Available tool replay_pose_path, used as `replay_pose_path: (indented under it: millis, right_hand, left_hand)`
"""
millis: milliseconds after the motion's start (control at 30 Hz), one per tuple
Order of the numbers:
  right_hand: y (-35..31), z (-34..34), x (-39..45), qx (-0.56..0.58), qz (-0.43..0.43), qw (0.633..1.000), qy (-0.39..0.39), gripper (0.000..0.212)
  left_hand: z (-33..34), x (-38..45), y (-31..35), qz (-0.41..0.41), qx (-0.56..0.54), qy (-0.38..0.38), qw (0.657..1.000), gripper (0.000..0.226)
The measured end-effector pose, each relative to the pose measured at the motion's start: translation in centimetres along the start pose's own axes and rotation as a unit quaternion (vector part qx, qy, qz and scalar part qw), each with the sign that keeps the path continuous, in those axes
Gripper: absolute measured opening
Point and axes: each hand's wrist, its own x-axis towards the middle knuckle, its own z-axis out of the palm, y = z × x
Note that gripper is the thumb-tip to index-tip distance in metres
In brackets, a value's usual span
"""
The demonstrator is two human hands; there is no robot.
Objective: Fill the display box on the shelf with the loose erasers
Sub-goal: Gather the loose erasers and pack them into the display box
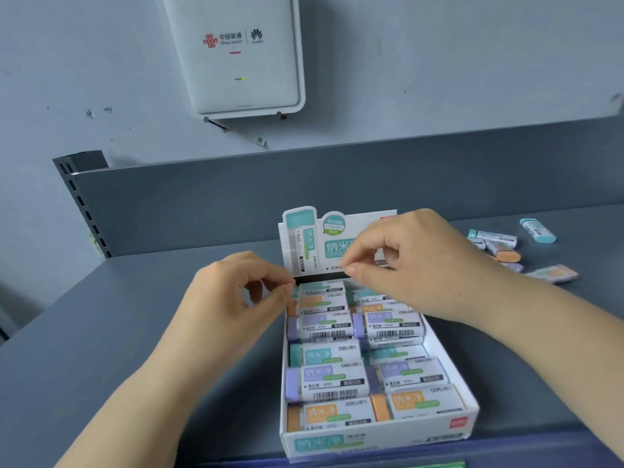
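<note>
The box (439, 430) sits at lower centre of the frame on a grey shelf (135, 332), its front edge near the bottom of the picture. Its upright header card (304, 244) stands at the far end, at centre frame. Inside, erasers (331, 383) lie in 2 columns, stacked flat with labels up; visible ends are purple, teal and orange. The rows reach from the front wall to the base of the card.

The left hand (233, 298) is left of centre, at the far left corner of the box. Its fingers are curled, with thumb and forefinger tips brought together at the box edge beside the rearmost left eraser. Whether they pinch anything cannot be told.

The right hand (412, 261) is right of centre, above the far right part of the box and in front of the card. Its fingers are curled, thumb and forefinger tips close together. It hides the erasers directly below it; whether it holds one cannot be told.

Loose erasers (499, 246) lie in a small scattered group at the right of the frame, on the shelf, well apart from the box. 1 teal eraser (537, 230) lies slightly beyond the group.

A white router (236, 52) hangs on the wall (439, 62) at upper centre, with a green light lit.
</note>
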Motion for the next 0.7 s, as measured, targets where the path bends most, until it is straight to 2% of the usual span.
replay_pose_path:
  millis: [200,367,500,567,700]
  right_hand:
    - [1.4,-3.0,-2.7,-0.065,0.004,0.993,0.102,0.011]
    - [4.3,-6.1,-5.7,-0.085,0.055,0.984,0.149,0.008]
    - [7.2,-8.6,-7.1,-0.090,0.091,0.981,0.144,0.016]
    - [8.6,-9.8,-7.3,-0.085,0.102,0.983,0.129,0.020]
    - [11.7,-11.3,-7.5,-0.102,0.107,0.986,0.079,0.014]
  left_hand:
    - [-1.1,-0.4,1.6,0.083,0.026,0.051,0.995,0.010]
    - [-1.0,0.5,5.1,0.152,0.112,0.090,0.978,0.023]
    - [0.1,1.7,9.4,0.194,0.172,0.069,0.963,0.029]
    - [1.3,2.5,11.2,0.192,0.194,0.055,0.960,0.030]
    - [4.5,3.8,14.9,0.172,0.209,0.022,0.963,0.025]
